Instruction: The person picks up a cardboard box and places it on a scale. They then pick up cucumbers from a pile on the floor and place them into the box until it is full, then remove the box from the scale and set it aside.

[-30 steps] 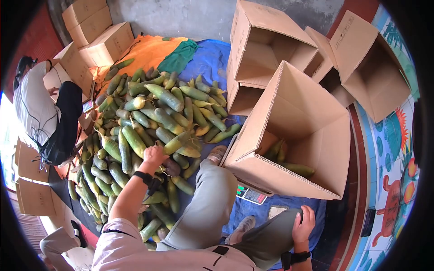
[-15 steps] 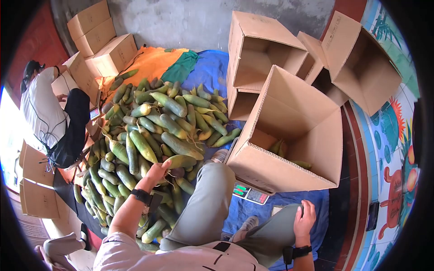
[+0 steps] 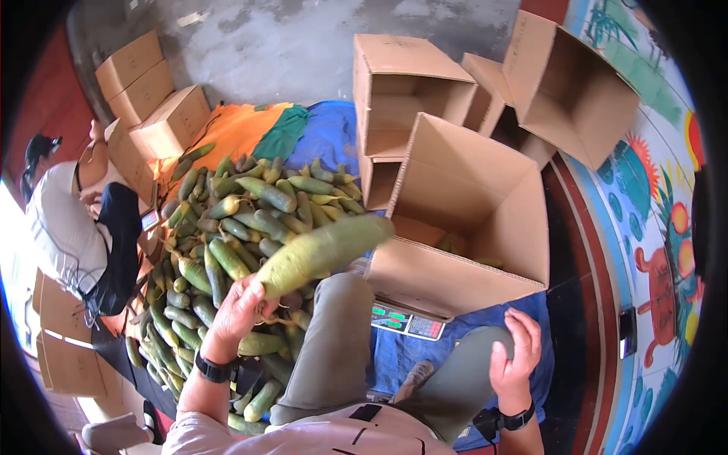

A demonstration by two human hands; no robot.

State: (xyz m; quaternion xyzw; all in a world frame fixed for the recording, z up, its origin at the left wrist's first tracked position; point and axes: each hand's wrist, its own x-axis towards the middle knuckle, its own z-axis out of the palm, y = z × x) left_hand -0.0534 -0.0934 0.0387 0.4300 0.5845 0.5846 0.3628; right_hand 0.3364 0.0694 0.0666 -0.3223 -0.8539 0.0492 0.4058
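Note:
A large green radish [image 3: 322,252] is raised above the pile, tilted up toward the right. My left hand [image 3: 241,305] is closed around its lower end. The far tip overlaps the near left edge of an open cardboard box [image 3: 461,284] from my viewpoint. Inside that box, a few radishes [image 3: 453,244] partly show at the bottom. Over my knee hovers or rests my right hand [image 3: 517,353], its fingers apart and nothing in it. Under the box is a digital scale [image 3: 408,321], of which the lit display and keypad show.
A big heap of green radishes [image 3: 227,205] covers the left side. More open boxes [image 3: 409,95] stand at the back right, and closed boxes [image 3: 171,121] at the back left. Another person [image 3: 72,220] sits at the left. A blue tarp [image 3: 470,326] lies below.
My left hand has lifted the radish off the heap and swung it toward the box. My right hand stays near my knee. The other person has raised an arm.

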